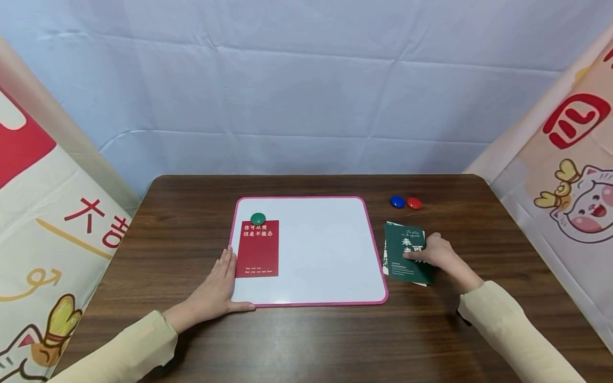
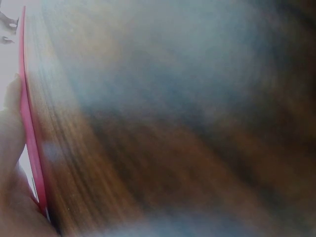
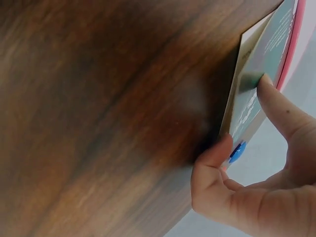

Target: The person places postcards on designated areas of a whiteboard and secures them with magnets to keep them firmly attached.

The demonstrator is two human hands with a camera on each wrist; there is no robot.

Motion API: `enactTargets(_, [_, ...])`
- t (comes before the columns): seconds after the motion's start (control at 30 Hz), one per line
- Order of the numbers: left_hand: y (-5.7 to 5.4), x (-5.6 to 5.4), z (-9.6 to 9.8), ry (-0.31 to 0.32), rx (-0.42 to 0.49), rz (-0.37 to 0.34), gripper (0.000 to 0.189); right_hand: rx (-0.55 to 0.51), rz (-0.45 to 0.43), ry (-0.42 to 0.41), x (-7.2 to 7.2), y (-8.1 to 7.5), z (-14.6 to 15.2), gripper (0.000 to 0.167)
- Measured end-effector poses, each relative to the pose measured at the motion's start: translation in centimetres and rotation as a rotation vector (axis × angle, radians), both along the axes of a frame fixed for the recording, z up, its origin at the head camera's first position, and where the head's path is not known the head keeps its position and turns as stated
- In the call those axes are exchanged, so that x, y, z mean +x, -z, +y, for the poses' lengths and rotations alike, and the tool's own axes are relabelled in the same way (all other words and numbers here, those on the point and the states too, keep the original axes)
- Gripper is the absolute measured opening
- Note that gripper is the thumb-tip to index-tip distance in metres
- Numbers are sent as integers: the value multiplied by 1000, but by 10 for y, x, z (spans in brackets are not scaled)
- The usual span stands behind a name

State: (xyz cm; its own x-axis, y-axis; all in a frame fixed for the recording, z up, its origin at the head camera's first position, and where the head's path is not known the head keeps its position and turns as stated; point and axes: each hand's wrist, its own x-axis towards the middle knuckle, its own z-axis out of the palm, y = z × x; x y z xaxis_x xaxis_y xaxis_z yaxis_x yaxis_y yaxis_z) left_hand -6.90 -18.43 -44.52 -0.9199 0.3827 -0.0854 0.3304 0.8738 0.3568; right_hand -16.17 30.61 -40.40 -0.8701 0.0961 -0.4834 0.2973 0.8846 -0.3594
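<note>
A whiteboard [image 1: 325, 250] with a pink frame lies flat on the table. On its left part is a red card [image 1: 258, 252] with white lettering, with a green round magnet [image 1: 258, 218] over its top edge. My left hand [image 1: 217, 284] rests at the board's lower left corner, fingers straight along the left side and thumb along the bottom edge. Right of the board, my right hand [image 1: 437, 251] pinches a dark green card [image 1: 402, 263] on a small stack of cards. In the right wrist view, the thumb presses the green card's face [image 3: 269, 54] while a bent finger meets its edge.
A blue round magnet [image 1: 397, 201] and a red round magnet [image 1: 414, 203] lie side by side behind the cards. The brown wooden table [image 1: 306, 340] reaches back to a pale cloth backdrop [image 1: 306, 96]. Printed cloths hang at both sides.
</note>
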Motion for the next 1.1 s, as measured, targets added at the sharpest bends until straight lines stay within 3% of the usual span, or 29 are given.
enactTargets(0.2, [0,0,0,-2,1,-1,122,13,7,-6,0,-2,0,95])
enactTargets(0.63, [-1,1,-1,-4,-6,-15,121,-48,57,27,-1,-2,7,40])
enactTargets(1.1, [2,1,0,0,-14,22,121,-238,150,210,-6,-2,14,37])
